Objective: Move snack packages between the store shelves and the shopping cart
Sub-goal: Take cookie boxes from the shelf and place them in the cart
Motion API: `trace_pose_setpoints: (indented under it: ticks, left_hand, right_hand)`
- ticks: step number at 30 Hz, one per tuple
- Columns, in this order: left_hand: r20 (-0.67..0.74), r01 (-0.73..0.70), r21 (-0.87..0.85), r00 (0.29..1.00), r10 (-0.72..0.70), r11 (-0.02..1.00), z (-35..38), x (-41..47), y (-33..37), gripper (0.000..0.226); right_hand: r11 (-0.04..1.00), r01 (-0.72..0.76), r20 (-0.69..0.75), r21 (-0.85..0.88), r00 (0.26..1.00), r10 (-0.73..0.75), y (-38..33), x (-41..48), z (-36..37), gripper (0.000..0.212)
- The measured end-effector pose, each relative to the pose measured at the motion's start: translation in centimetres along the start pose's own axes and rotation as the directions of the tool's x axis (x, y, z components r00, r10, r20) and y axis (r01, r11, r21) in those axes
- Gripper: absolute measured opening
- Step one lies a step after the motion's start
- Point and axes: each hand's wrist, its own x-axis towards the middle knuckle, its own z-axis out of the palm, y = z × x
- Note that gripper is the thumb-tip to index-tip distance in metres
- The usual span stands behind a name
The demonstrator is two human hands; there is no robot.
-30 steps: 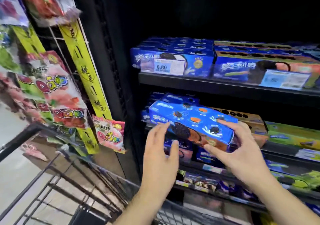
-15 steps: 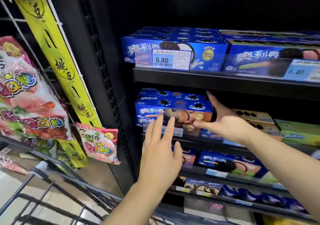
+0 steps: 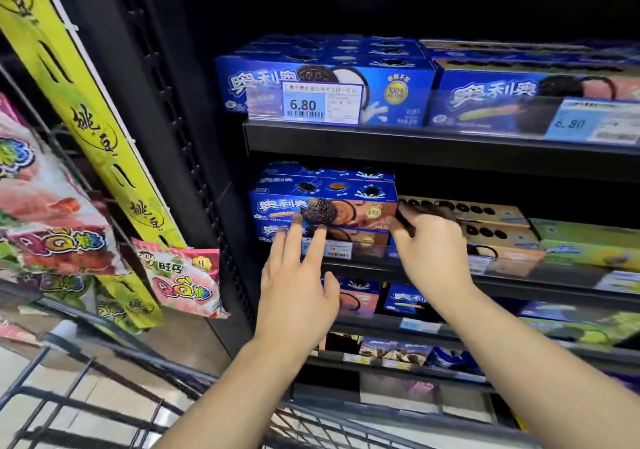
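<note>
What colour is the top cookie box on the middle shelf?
The top cookie box is blue, turning brown at its right; head view.

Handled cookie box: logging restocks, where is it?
Head view: the cookie box sits on a matching box at the middle shelf's left end, left hand touching its front, right hand curled round its right end.

White and blue price tag reading 6.80, clipped up top. Second, blurred price tag further right. Yellow printed strip hanging slantwise at left, beside a black slotted post; pale floor below.
</note>
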Motion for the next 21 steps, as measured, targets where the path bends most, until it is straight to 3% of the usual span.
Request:
trace_pose_setpoints:
  ticks: [6, 10, 13, 15, 18, 21]
  left_hand:
    - [0.056, -0.087, 0.005, 0.995, 0.087, 0.996, 0.6, -1.6, 1.5, 0.062]
    - [0.065, -0.179, -0.070, 0.981, 0.184, 0.981, 0.7, -4.9, 3.1, 0.048]
    - [0.074, -0.286, -0.078, 0.954, 0.292, 0.955, 1.5, -10.1, 3.8, 0.029]
    - [0.143, -0.301, -0.089, 0.939, 0.311, 0.949, 2.2, -13.8, 4.3, 0.017]
    - [0.341, -0.210, -0.068, 0.914, 0.221, 0.975, 3.7, -19.5, 4.3, 0.012]
    - [0.528, -0.152, 0.003, 0.840, 0.128, 0.988, 5.9, -24.8, 3.1, 0.020]
  right_hand:
    - [0.979, 0.156, -0.037, -0.129, 0.986, -0.162, 2.2, -2.9, -1.0, 0.018]
    - [0.927, 0.360, 0.038, -0.103, 0.933, -0.357, 5.3, -6.9, -3.3, 0.022]
    - [0.905, 0.422, 0.106, -0.049, 0.903, -0.415, 8.1, -12.5, -4.8, 0.020]
    - [0.915, 0.404, 0.188, 0.011, 0.898, -0.399, 9.6, -16.9, -5.3, 0.019]
    - [0.950, 0.293, 0.376, 0.103, 0.873, -0.310, 11.6, -24.0, -5.2, 0.020]
    - [0.989, 0.017, 0.685, 0.147, 0.719, -0.114, 13.3, -30.4, -4.4, 0.033]
